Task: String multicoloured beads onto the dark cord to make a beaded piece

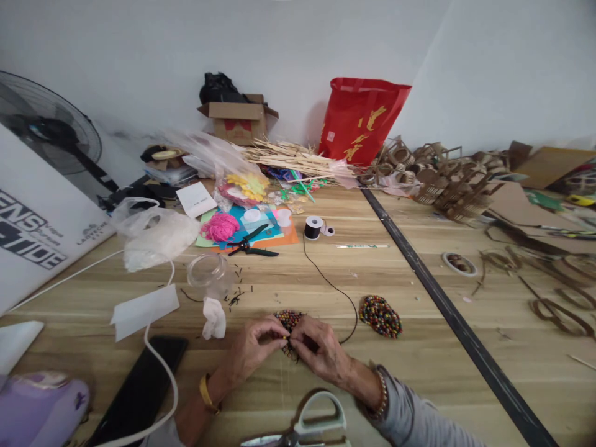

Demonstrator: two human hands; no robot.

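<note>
Down at the near edge of the wooden counter [419, 385], the head view shows both hands meeting over a small beaded piece [288, 320]. The left hand [254, 347] and the right hand [316, 347] each have their fingertips pinched together on its near edge, so both are clamped on it and nearly touching each other. A black cord [333, 287] loops from under the right hand out towards 1 o'clock and runs up to a spool [313, 227] at 12 o'clock.

At 3 o'clock from the hands, just beside the cord's loop, lies a second beaded oval [380, 316], flat and untouched. It looks complete. The piece in the hands seems smaller from its showing part, so by my reading one oval is done and this one is partway.

At 9 o'clock sits a crumpled tissue [214, 318], with a clear jar [210, 273] beyond it at 10 o'clock and short dark offcuts scattered between. Black-handled pliers [251, 247] and a ball of pink yarn [220, 226] lie at 11 o'clock. Scissors [316, 425] rest at 6 o'clock, and a dark phone [139, 391] at 8 o'clock is crossed by a white cable [161, 372].

The fingers cover most of the held piece, so its outline and where the cord enters it cannot be made out. The scissors' blades are cut off by the bottom edge.
</note>
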